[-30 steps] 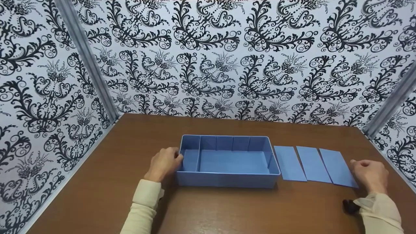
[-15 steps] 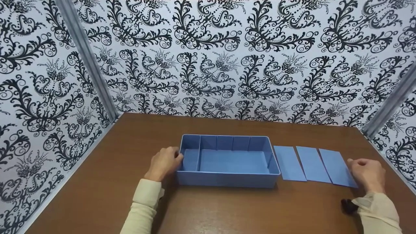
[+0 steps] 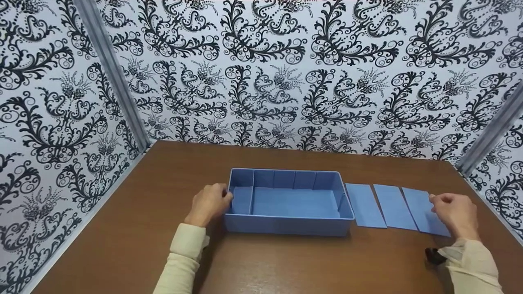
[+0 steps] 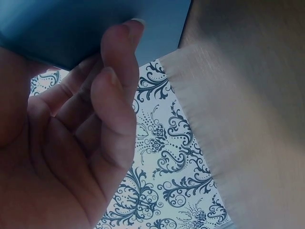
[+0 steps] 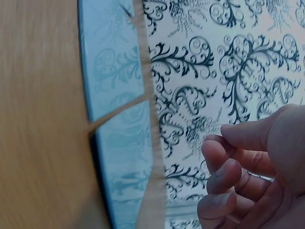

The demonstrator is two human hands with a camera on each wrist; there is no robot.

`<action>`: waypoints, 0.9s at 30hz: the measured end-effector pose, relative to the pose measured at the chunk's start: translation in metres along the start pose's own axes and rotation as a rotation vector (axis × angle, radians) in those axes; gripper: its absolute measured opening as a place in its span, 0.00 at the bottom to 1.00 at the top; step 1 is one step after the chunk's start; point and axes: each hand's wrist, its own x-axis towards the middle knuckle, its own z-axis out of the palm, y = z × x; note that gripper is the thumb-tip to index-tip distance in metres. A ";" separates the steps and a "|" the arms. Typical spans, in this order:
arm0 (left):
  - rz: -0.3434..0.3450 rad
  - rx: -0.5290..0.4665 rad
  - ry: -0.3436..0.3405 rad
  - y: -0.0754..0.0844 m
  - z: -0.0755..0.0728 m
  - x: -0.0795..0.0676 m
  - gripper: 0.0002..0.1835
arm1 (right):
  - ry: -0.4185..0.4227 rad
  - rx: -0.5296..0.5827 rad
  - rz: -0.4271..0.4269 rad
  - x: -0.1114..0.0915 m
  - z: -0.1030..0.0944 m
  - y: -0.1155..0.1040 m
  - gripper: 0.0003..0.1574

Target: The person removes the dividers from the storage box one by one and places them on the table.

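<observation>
A blue plastic storage bin point(image 3: 286, 226) stands on the table, with one divider point(image 3: 252, 192) set across its left part. My left hand point(image 3: 209, 204) grips the bin's left wall at the rim; in the left wrist view its fingers point(image 4: 119, 52) lie against the blue wall. Three flat blue divider plates lie in a row right of the bin: a near one point(image 3: 365, 204), a middle one point(image 3: 394, 206) and a far-right one point(image 3: 421, 208). Over the right edge of the far-right plate hovers my right hand point(image 3: 457, 212), its fingers loosely curled with nothing held.
The brown wooden table point(image 3: 310, 261) has patterned walls point(image 3: 265, 81) at its back and sides. Grooves run down the inside of the bin's back wall. A dark object point(image 3: 435, 256) sits at the right wrist by the sleeve.
My right hand has moved left, from beside the far-right plate to over its right edge. The left hand keeps its grip on the bin, and the plates lie as before.
</observation>
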 end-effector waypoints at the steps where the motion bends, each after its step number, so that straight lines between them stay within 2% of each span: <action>1: -0.002 -0.003 0.001 0.000 0.000 0.000 0.16 | -0.002 -0.004 -0.012 0.000 0.000 -0.004 0.30; 6: -0.006 -0.014 0.001 -0.001 0.000 0.001 0.15 | -0.004 -0.029 -0.080 -0.003 0.001 -0.023 0.28; 15: -0.013 -0.020 -0.005 -0.001 0.000 0.001 0.15 | 0.013 -0.023 -0.147 -0.012 0.004 -0.054 0.27; 17: 0.003 -0.010 0.007 -0.001 0.001 0.002 0.14 | 0.018 -0.017 -0.176 -0.014 0.005 -0.064 0.27; 22: 0.053 0.024 0.043 -0.002 0.001 0.002 0.11 | 0.036 0.004 -0.250 -0.023 0.010 -0.097 0.26; 27: 0.049 0.021 0.042 -0.002 0.001 0.002 0.11 | 0.058 0.038 -0.333 -0.030 0.017 -0.133 0.22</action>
